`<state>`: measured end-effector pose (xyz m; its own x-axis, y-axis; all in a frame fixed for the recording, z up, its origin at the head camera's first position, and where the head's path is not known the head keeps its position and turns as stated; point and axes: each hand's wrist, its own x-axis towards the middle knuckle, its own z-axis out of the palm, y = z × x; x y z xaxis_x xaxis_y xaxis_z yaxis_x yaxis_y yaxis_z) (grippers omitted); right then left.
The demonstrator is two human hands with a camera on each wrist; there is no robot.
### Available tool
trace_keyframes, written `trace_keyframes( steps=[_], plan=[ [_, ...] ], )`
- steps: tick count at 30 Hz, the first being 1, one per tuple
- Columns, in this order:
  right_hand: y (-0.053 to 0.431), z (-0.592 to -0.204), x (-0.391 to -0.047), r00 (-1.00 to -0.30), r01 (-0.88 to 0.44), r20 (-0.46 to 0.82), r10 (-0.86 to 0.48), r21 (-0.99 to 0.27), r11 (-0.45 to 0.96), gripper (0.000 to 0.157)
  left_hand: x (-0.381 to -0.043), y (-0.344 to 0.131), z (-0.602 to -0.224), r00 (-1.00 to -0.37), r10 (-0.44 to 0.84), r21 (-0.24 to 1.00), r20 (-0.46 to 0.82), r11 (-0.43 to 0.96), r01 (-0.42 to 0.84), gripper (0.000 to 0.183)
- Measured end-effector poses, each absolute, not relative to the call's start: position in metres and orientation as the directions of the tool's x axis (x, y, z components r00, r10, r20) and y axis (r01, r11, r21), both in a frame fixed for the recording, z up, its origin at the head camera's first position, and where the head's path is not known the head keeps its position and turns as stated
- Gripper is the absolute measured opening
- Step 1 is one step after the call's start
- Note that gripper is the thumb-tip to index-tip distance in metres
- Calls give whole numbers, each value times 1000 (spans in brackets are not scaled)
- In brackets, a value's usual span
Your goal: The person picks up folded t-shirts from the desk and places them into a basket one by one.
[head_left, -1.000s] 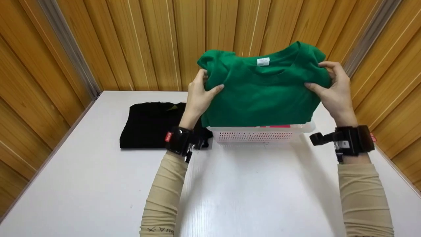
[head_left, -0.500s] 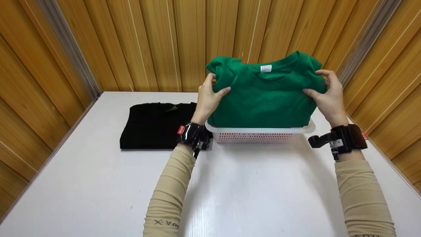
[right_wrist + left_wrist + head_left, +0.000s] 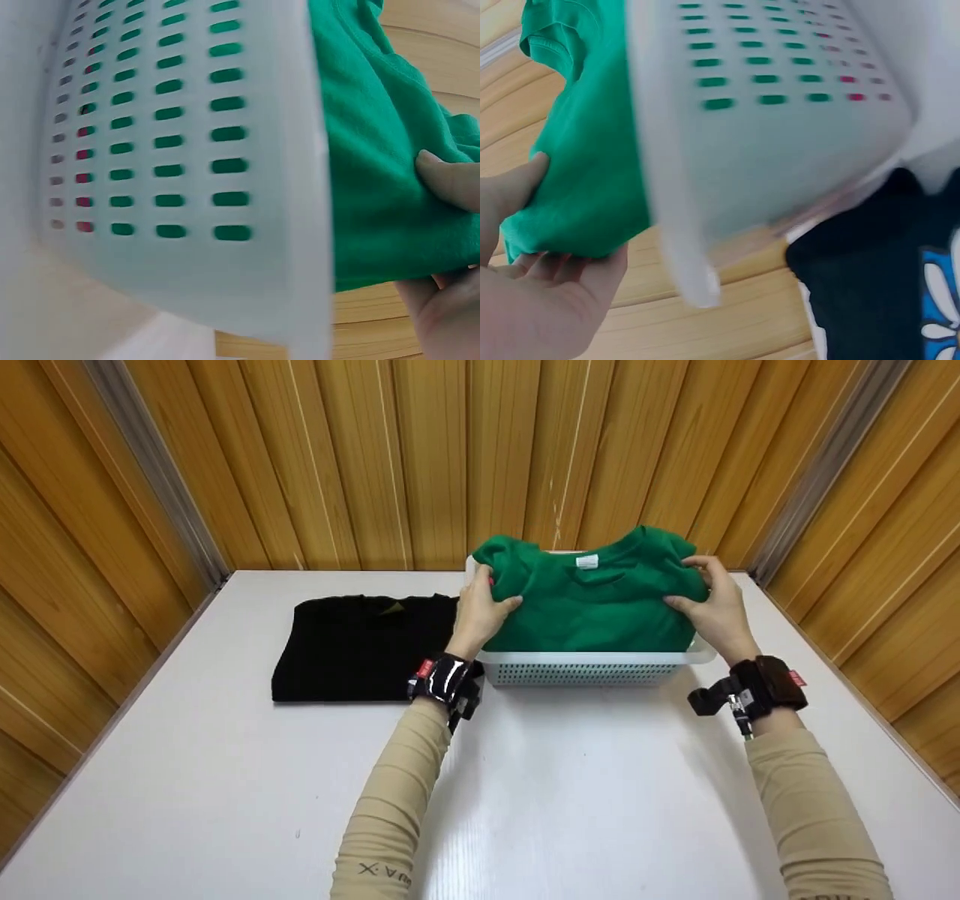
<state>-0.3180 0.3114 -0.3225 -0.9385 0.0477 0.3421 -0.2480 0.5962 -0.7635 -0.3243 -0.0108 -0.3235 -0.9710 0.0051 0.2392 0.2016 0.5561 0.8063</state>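
Observation:
A folded green T-shirt (image 3: 592, 615) with a white neck label is partly inside a white perforated basket (image 3: 585, 669). Its collar end stands above the front rim, tilted back. My left hand (image 3: 480, 611) pinches the shirt's left side, thumb in front and fingers behind. On the opposite side my right hand (image 3: 718, 611) grips it the same way. In the left wrist view the green T-shirt (image 3: 592, 165) goes down behind the basket wall. Green fabric shows through the holes in the right wrist view, with red bits lower in the basket (image 3: 180, 277).
Left of the basket lies a folded black shirt (image 3: 360, 652) on the white table (image 3: 585, 795); the left wrist view shows a blue and white print on the black shirt (image 3: 870, 277). Wood-panelled walls (image 3: 435, 465) enclose the table at the back and sides.
Both hands have lowered the green T-shirt, so its lower part has gone behind the basket's front rim. Green now shows through the holes where pink showed before. The black shirt stays put.

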Motion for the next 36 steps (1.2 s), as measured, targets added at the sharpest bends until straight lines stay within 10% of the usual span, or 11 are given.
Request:
trace_keyframes(
  steps=[26,36],
  plan=[
    [304,-337,-352,-997,-53,70,-14,-592,804,57,-347,-8,-349,-966,-4,716,259,672,189,44],
    [302,-346,-354,-973,-122,228,34,-635,763,47,-350,-8,-359,-905,0,702,425,631,330,30]
  ],
)
